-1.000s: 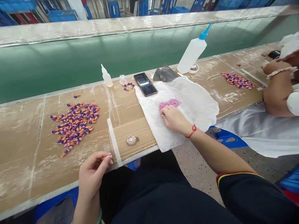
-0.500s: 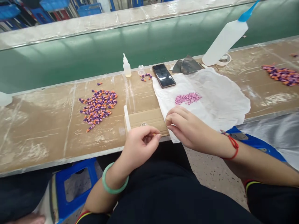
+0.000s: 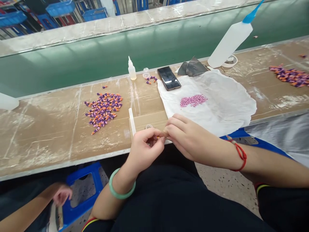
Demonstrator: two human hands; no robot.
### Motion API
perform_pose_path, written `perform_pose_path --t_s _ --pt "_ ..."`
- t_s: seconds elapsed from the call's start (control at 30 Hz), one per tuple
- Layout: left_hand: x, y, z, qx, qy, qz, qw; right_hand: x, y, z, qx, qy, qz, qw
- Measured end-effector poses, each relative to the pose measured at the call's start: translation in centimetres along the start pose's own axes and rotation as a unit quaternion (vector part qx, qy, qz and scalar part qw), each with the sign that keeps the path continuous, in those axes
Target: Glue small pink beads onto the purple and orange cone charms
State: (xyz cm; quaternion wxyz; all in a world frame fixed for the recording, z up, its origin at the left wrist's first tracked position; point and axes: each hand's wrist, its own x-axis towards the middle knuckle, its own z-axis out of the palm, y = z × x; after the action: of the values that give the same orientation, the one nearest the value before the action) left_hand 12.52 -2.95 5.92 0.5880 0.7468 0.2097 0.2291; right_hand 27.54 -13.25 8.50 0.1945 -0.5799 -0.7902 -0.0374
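My left hand (image 3: 145, 146), with a green bangle at its wrist, is closed in a pinch on a small orange piece (image 3: 158, 137), mostly covered by the fingers. Against its fingertips rest those of my right hand (image 3: 187, 137), which wears a red cord bracelet. The right fingers are pressed together too, and what they hold, if anything, is hidden. Under the hands lies a cardboard piece (image 3: 142, 121) with a white flat stick (image 3: 132, 120) and a small round clear item (image 3: 148, 126). Tiny pink pieces (image 3: 193, 100) are heaped on a white cloth (image 3: 217, 112) beyond the right hand.
Purple-and-orange pieces (image 3: 103, 108) form a pile at left, another pile (image 3: 291, 76) at right. Along the back stand a small dropper bottle (image 3: 132, 71), a phone (image 3: 169, 78), a tilted squeeze bottle (image 3: 229, 43) and a tape roll (image 3: 230, 61). Another person's hand (image 3: 62, 194) shows lower left.
My right hand has moved left from the cloth's edge to meet my left fingertips. My left hand keeps its pinch. Another person's forearm and hand have come up at lower left.
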Motion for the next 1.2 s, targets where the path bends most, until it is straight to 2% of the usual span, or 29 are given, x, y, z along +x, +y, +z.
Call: perform_pose_path --t_s 0.13,0.23,0.33,0.5,0.73,0.93,1.07,1.2 --pt "-0.1 -0.3 0.2 -0.012 0.025 -0.018 0.999 0.1 0.0 0.4 0.020 0.006 0.004 1.000" --pt "-0.2 -0.2 0.2 -0.036 0.046 -0.033 0.998 0.3 -0.1 0.6 0.081 0.047 0.034 0.995" --pt "-0.2 0.0 0.1 -0.072 0.059 -0.045 0.995 0.4 -0.4 0.5 0.170 0.087 0.092 0.977" --pt "-0.3 0.1 0.0 -0.092 0.070 -0.035 0.993 0.6 -0.7 0.5 0.274 0.085 0.164 0.944" --pt "-0.5 -0.3 -0.1 -0.093 0.049 -0.049 0.993 0.9 -0.6 0.8 0.271 0.087 0.156 0.946" --pt "-0.5 -0.4 -0.8 -0.127 0.020 -0.066 0.990 1.3 -0.5 0.8 0.316 0.050 0.156 0.935" --pt "-1.0 -1.0 -1.9 -0.146 0.038 -0.087 0.985 1.8 0.0 0.8 0.321 0.022 0.149 0.935" --pt "-1.9 -2.5 -3.2 -0.153 0.057 -0.106 0.981 2.9 1.8 1.3 0.294 -0.004 0.120 0.948"
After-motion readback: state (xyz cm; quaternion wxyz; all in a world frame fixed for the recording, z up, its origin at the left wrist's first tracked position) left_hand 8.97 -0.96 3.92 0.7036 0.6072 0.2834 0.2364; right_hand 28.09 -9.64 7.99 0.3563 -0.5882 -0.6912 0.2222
